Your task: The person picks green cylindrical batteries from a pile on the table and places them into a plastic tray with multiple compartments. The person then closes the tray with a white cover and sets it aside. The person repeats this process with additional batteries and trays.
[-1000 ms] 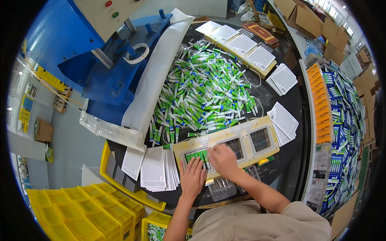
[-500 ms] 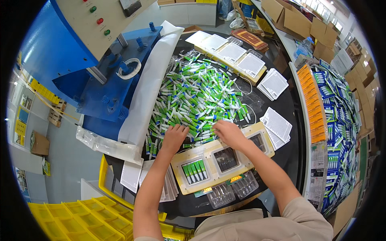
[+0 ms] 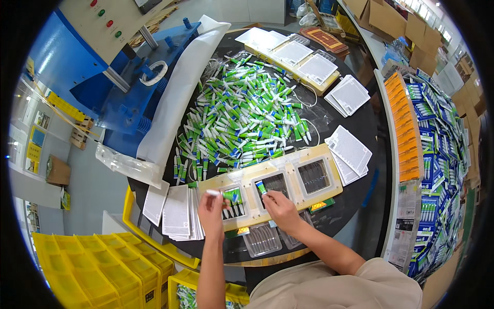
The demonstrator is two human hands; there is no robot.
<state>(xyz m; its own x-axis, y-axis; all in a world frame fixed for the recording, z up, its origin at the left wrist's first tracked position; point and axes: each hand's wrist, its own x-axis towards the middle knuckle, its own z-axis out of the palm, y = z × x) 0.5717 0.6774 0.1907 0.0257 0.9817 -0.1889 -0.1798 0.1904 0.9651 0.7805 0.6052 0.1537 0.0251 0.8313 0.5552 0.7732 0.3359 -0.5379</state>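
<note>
A cream-coloured fixture point(image 3: 320, 154) with three framed openings lies in front of me. Its left opening holds a row of small green-and-white tubes point(image 3: 237, 210), and a clear ribbed blister point(image 3: 313, 178) shows in the right one. My left hand point(image 3: 211, 215) is closed on a small green tube with a white cap, held above the left opening. Over the middle opening, my right hand point(image 3: 283, 210) pinches another small tube point(image 3: 261, 187) at its lower end. Beyond the fixture spreads a big heap of loose tubes point(image 3: 242, 113).
White cards lie in stacks at the left point(image 3: 176, 211) and right point(image 3: 350, 149). A second fixture point(image 3: 319, 86) stands at the back. A blue press point(image 3: 118, 108) and yellow crates point(image 3: 92, 262) are to the left; packed blister cards point(image 3: 429, 170) pile up on the right.
Both hands have come back from the edge of the heap to over the fixture, each now with a tube. The view has shifted a little.
</note>
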